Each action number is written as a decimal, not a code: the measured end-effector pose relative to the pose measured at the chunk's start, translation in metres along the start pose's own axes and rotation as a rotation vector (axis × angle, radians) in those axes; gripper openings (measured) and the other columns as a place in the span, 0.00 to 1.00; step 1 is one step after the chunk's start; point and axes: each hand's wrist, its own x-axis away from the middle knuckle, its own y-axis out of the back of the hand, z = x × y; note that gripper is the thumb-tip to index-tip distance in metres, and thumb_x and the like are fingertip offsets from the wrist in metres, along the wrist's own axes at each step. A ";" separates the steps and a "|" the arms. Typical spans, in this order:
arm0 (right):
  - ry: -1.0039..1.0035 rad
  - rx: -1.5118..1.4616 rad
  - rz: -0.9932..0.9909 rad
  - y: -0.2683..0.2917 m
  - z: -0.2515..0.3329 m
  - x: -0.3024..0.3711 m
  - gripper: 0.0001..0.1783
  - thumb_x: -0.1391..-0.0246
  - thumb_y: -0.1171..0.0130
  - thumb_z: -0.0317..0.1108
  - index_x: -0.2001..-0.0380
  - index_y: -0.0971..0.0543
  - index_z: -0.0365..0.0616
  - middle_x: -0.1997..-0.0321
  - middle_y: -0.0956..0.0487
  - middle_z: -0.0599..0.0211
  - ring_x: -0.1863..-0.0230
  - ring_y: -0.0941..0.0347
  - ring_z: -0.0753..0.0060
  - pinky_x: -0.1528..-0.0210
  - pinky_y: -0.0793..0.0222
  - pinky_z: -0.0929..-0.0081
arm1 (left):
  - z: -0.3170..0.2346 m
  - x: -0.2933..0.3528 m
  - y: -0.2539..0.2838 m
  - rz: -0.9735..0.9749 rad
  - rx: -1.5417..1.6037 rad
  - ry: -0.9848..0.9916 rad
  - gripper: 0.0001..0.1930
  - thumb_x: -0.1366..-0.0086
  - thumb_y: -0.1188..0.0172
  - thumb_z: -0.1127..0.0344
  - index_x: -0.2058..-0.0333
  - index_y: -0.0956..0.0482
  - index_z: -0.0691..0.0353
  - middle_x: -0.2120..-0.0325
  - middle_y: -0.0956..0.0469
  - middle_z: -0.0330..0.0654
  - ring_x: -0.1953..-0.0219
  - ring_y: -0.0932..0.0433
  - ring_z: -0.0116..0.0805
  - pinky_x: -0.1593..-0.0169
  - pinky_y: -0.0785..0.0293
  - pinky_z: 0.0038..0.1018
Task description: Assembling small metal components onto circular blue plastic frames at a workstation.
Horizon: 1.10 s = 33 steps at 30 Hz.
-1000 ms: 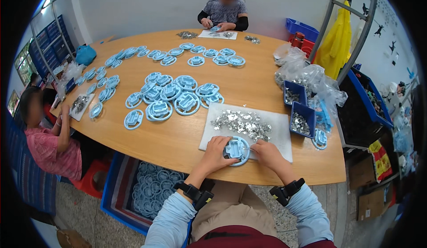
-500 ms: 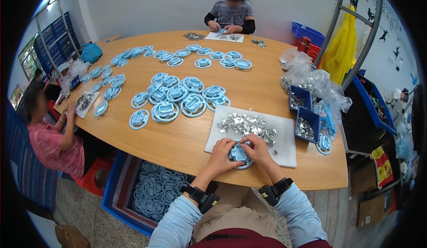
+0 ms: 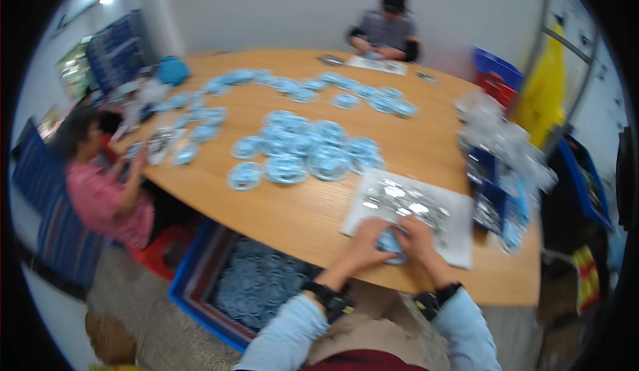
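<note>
My left hand and my right hand are closed together on a small round blue piece at the near edge of the wooden table. The piece rests on a white sheet strewn with small shiny silver parts. Both wrists wear dark bands. The picture is blurred, so details of the piece are unclear.
Several round blue pieces lie in rows across the table. Blue bins and clear bags stand at the right. A blue crate of blue pieces sits on the floor. One person sits at left, another at the far side.
The view has swung to the right and blurred. My hands have stayed together on the blue piece at the sheet's near edge.
</note>
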 end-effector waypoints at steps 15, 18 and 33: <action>0.092 0.178 -0.061 0.013 0.017 0.003 0.04 0.61 0.43 0.25 0.78 0.25 0.46 0.71 0.28 0.62 0.79 0.28 0.56 0.78 0.32 0.63 | -0.012 -0.005 -0.010 -0.024 0.076 -0.037 0.35 0.63 0.30 0.58 0.55 0.31 0.66 0.56 0.34 0.48 0.52 0.36 0.48 0.48 0.39 0.37; 0.133 0.403 0.021 0.016 0.014 0.009 0.03 0.59 0.44 0.26 0.77 0.24 0.47 0.72 0.30 0.63 0.79 0.28 0.57 0.78 0.32 0.62 | -0.015 -0.007 -0.013 -0.028 0.082 -0.045 0.35 0.62 0.30 0.57 0.55 0.31 0.65 0.56 0.34 0.48 0.52 0.36 0.48 0.48 0.39 0.37; -0.288 0.218 0.106 0.024 0.023 0.045 0.20 0.47 0.51 0.32 0.49 0.28 0.55 0.71 0.27 0.55 0.72 0.27 0.51 0.70 0.31 0.58 | -0.027 -0.014 -0.004 -0.023 -0.022 -0.011 0.33 0.63 0.29 0.53 0.57 0.27 0.60 0.59 0.30 0.45 0.55 0.33 0.46 0.50 0.37 0.37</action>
